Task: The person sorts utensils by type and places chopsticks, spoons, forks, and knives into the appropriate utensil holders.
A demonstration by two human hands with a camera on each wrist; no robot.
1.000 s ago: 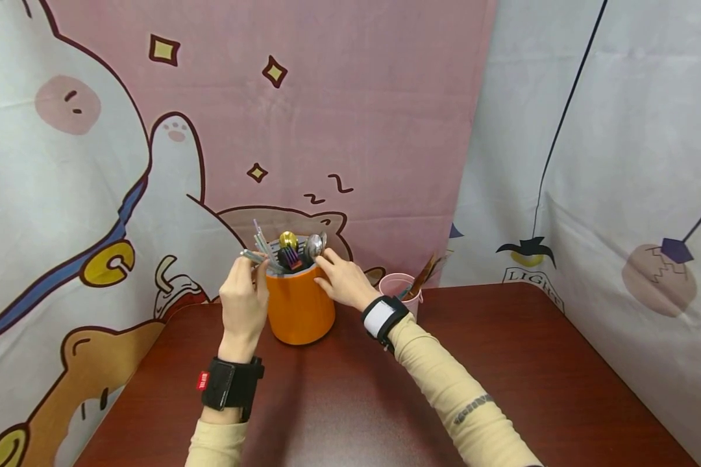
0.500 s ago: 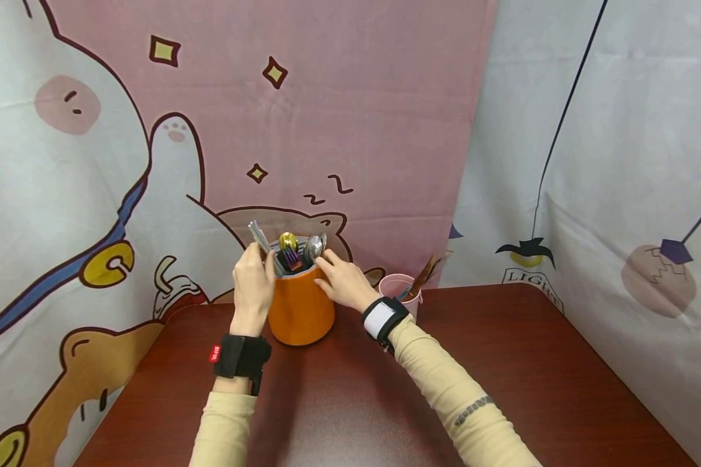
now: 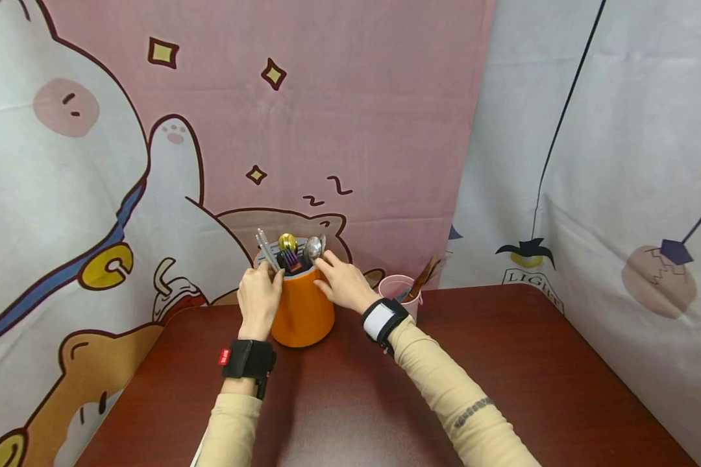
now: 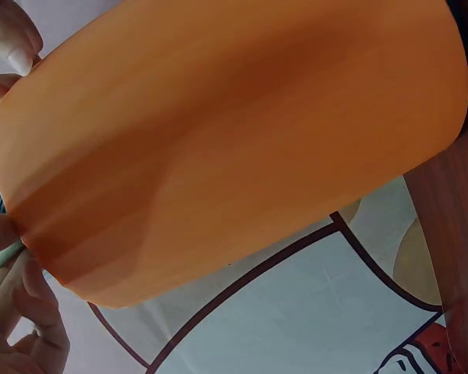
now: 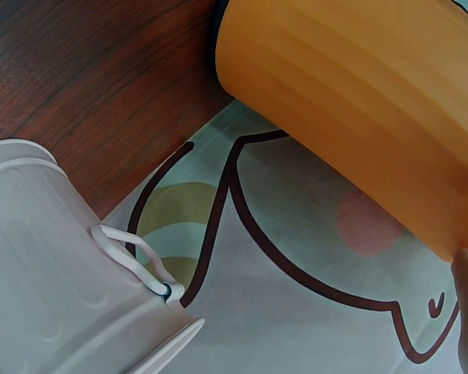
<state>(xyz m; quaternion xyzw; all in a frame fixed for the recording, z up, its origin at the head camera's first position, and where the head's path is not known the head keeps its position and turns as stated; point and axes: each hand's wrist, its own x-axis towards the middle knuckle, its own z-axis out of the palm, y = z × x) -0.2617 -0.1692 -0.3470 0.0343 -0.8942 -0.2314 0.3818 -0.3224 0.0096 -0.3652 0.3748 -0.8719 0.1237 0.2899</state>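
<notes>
In the head view, an orange cutlery holder (image 3: 302,311) stands upright at the back of the table. Thin pale sticks (image 3: 265,248), perhaps straws or chopsticks, rise from the left side of its mouth. My left hand (image 3: 259,298) pinches them low down at the rim; in the left wrist view, its fingertips (image 4: 31,273) close on something pale green there. My right hand (image 3: 343,280) grips the holder's right rim between thumb and fingers. A gold spoon (image 3: 287,242), silver spoons (image 3: 313,248) and a dark purple-striped piece (image 3: 291,261) stand inside. The sticks' lower ends are hidden.
A pink bucket (image 3: 396,285) with brown, leaf-like pieces (image 3: 425,277) in it stands right of the holder, behind my right wrist. Its folded handle (image 5: 136,261) shows in the right wrist view. Printed cloth hangs close behind the reddish-brown table (image 3: 502,363).
My left hand has moved right, to the holder's rim, and the sticks it held slanting outside now stand steeper in the holder's mouth. My right hand has stayed on the rim.
</notes>
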